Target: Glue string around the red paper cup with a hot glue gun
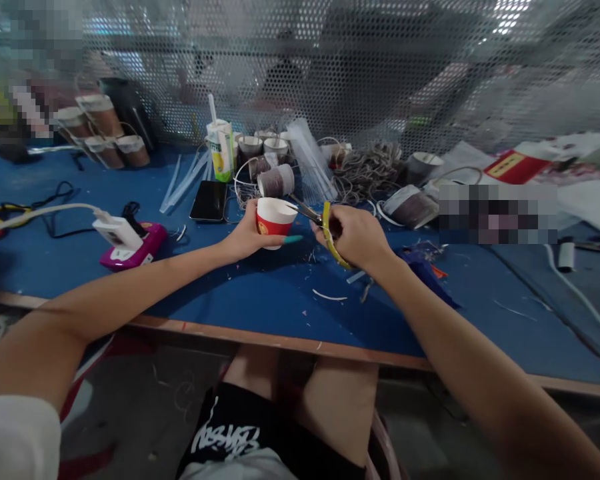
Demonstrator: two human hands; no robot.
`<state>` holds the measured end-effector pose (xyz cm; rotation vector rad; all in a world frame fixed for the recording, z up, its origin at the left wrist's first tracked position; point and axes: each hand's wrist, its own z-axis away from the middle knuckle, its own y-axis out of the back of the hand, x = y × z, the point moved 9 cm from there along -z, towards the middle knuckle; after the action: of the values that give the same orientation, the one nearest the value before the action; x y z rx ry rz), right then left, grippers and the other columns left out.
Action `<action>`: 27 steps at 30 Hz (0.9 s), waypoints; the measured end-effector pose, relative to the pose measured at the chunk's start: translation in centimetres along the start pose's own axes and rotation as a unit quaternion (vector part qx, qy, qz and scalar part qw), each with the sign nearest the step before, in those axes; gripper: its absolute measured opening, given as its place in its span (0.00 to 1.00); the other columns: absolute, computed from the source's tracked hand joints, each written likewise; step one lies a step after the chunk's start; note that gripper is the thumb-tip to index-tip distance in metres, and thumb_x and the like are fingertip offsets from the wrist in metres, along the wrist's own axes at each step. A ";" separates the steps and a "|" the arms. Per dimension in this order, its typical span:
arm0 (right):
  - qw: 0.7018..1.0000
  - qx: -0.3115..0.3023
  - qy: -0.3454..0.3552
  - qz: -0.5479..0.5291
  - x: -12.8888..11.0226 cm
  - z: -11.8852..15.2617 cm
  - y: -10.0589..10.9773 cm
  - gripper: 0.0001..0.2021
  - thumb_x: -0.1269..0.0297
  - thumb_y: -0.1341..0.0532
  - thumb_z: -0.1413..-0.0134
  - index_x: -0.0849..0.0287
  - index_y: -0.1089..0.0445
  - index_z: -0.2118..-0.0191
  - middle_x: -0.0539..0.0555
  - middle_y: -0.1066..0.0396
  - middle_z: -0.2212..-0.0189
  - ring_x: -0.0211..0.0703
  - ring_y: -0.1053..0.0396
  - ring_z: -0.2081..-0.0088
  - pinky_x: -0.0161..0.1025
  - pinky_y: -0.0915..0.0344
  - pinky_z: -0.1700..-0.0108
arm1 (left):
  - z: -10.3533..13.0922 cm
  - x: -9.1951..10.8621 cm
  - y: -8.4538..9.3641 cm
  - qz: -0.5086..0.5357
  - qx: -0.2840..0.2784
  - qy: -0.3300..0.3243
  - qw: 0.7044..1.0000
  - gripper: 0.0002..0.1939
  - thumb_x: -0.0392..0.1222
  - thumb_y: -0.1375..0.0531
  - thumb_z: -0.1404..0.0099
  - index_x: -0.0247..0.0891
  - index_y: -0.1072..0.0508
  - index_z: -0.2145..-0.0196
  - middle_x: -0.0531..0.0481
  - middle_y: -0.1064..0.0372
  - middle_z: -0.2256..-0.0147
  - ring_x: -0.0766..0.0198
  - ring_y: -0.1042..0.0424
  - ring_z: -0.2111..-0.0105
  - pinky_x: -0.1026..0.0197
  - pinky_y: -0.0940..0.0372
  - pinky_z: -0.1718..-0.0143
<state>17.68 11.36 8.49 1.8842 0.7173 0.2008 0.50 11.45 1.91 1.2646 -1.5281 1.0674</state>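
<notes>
A red and white paper cup (pixel 273 223) is held in my left hand (pixel 247 235), its open top tilted up and to the right. A long teal thumbnail lies across the cup's front. My right hand (pixel 356 235) is wrapped round the yellow handles of a pair of scissors (pixel 327 233). The blades point left and reach the cup's right rim. Whether they touch or cut the paper I cannot tell. Thin white scraps (pixel 330 296) lie on the blue table below.
Behind the cup stand a drink carton (pixel 221 150), several wrapped cups (pixel 276 180), clear plastic strips (pixel 313 160) and a heap of grey cord (pixel 370 170). A black phone (pixel 209 201) and a purple power strip (pixel 135 248) lie to the left. A perforated metal screen (pixel 300 60) rises at the back.
</notes>
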 end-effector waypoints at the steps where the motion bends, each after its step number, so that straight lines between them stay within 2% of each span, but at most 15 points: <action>1: 1.000 -0.004 0.010 0.015 -0.2 0.0 -0.2 0.15 0.51 0.42 0.47 0.56 0.39 0.74 0.56 0.32 0.74 0.44 0.37 0.73 0.40 0.47 0.70 | 0.0 0.1 -0.2 0.000 -0.012 -0.008 1.000 0.41 0.40 0.25 0.62 0.42 0.42 0.53 0.48 0.34 0.54 0.54 0.31 0.51 0.49 0.33 0.46; 5: 0.996 -0.015 0.055 0.068 -1.0 0.1 -0.3 0.10 0.56 0.41 0.49 0.58 0.36 0.69 0.58 0.32 0.71 0.48 0.35 0.69 0.41 0.46 0.70 | 0.0 0.2 -0.9 0.000 -0.043 -0.022 0.999 0.44 0.38 0.27 0.60 0.43 0.44 0.48 0.46 0.38 0.49 0.51 0.35 0.45 0.49 0.36 0.43; 9: 0.991 -0.022 0.100 0.084 -1.1 0.1 -0.3 0.09 0.62 0.41 0.51 0.60 0.34 0.64 0.61 0.31 0.66 0.53 0.34 0.64 0.43 0.41 0.66 | -0.1 0.6 -1.3 -0.022 -0.065 -0.036 0.997 0.42 0.37 0.27 0.60 0.43 0.38 0.48 0.46 0.36 0.50 0.49 0.38 0.41 0.48 0.40 0.39; 15: 0.986 -0.021 0.145 0.080 -1.2 0.1 -0.5 0.11 0.64 0.41 0.51 0.60 0.32 0.60 0.62 0.31 0.62 0.54 0.34 0.59 0.45 0.38 0.61 | 0.0 0.9 -0.7 -0.068 -0.042 -0.033 0.996 0.41 0.36 0.25 0.65 0.36 0.33 0.52 0.42 0.33 0.52 0.47 0.35 0.44 0.45 0.45 0.36; 19: 0.985 -0.006 0.153 0.081 -1.4 0.2 -0.2 0.11 0.64 0.41 0.50 0.61 0.32 0.59 0.63 0.31 0.60 0.55 0.35 0.58 0.46 0.38 0.59 | 0.1 0.8 -0.6 -0.073 -0.043 -0.025 0.996 0.41 0.38 0.24 0.65 0.37 0.32 0.52 0.43 0.30 0.52 0.48 0.32 0.46 0.45 0.45 0.36; 27: 0.982 -0.026 0.164 0.095 -2.0 0.3 -0.2 0.14 0.66 0.42 0.51 0.63 0.31 0.58 0.65 0.30 0.59 0.57 0.34 0.56 0.47 0.38 0.58 | 0.1 0.8 -0.3 -0.095 -0.040 -0.040 0.994 0.40 0.39 0.23 0.65 0.38 0.32 0.54 0.44 0.28 0.53 0.47 0.32 0.45 0.43 0.46 0.35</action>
<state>16.08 10.08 8.55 1.8893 0.7427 0.6580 0.74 11.14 2.70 1.3793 -1.4618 0.8347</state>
